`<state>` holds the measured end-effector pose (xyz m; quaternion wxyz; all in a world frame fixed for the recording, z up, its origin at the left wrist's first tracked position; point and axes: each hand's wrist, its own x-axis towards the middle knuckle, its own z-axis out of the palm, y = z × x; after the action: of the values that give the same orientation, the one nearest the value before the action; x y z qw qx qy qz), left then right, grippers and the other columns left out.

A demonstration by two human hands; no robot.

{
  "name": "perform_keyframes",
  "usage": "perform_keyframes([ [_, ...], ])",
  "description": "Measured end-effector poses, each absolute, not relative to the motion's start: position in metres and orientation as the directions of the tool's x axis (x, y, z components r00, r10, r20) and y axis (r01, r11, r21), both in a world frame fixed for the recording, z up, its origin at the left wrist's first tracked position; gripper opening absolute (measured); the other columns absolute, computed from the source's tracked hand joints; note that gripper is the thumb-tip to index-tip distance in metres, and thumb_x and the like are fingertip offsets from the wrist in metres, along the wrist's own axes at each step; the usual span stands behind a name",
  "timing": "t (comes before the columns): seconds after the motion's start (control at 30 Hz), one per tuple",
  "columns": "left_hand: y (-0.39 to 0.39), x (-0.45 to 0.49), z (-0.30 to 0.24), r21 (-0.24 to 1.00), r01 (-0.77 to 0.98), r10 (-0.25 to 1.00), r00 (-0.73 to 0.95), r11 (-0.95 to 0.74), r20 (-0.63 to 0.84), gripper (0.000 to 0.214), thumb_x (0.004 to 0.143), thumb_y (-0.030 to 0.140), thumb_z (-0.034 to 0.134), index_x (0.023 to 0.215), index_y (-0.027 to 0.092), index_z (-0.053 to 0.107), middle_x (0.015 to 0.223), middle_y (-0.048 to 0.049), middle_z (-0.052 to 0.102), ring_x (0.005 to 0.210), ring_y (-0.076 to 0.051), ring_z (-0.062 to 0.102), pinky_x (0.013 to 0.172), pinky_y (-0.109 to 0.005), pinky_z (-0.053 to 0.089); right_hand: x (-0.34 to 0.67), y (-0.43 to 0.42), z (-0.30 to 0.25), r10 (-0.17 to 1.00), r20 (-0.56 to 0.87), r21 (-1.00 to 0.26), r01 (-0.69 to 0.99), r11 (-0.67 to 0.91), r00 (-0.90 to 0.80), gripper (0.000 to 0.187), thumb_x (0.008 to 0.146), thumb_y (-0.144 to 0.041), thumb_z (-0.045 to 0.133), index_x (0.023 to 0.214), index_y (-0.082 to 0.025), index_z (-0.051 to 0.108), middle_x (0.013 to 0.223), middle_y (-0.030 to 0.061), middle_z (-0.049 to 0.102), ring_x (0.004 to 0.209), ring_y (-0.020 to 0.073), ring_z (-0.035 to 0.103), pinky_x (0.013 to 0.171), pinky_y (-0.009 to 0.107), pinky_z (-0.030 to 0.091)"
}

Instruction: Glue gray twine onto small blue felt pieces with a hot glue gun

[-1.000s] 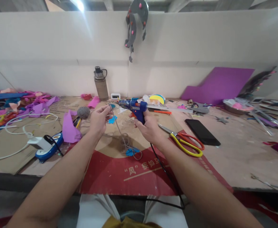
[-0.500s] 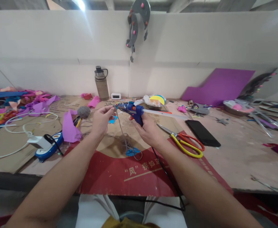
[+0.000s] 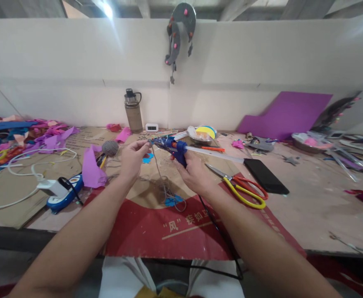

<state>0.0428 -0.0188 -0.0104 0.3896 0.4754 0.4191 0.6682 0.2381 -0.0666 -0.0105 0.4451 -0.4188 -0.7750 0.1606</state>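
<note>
My right hand (image 3: 193, 169) is wrapped round the handle of a blue hot glue gun (image 3: 178, 152). A long clear glue stick (image 3: 218, 155) juts from its back, and its nozzle points left at my left fingertips. My left hand (image 3: 133, 156) is closed in a pinch at the nozzle. Grey yarn (image 3: 157, 165) hangs from those fingertips down to a loose tangle on the board; any small piece pinched with it is too small to make out. Under the tangle lies a blue cut-out (image 3: 173, 200). Another blue cut-out (image 3: 148, 157) lies behind my left hand.
Scissors (image 3: 240, 188) and a black phone (image 3: 266, 176) lie right of my right hand. A grey yarn ball (image 3: 110, 147), purple felt (image 3: 93, 167) and a blue power strip (image 3: 65, 193) are at left. A bottle (image 3: 134, 111) stands behind. The gun's black cord (image 3: 215, 227) runs off the front edge.
The glue gun has tilted slightly, so the rear end of its glue stick sits lower, by the phone. My left hand stays pinched at the nozzle.
</note>
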Motion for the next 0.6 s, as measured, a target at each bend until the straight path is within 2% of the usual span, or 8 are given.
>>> perform_keyframes([
  [0.6, -0.0182, 0.0419, -0.0108, 0.929, -0.138, 0.920, -0.247, -0.345, 0.305, 0.023, 0.063, 0.033, 0.078, 0.075, 0.015, 0.069, 0.064, 0.0002, 0.063, 0.056, -0.009, 0.057, 0.052, -0.021, 0.044, 0.2389, -0.0641, -0.0148, 0.776, 0.577, -0.607, 0.502, 0.616, -0.254, 0.022, 0.090, -0.023, 0.048, 0.109, -0.017, 0.056, 0.103, 0.0136, 0.068, 0.093, 0.0248, 0.062, 0.086, 0.040, 0.049],
])
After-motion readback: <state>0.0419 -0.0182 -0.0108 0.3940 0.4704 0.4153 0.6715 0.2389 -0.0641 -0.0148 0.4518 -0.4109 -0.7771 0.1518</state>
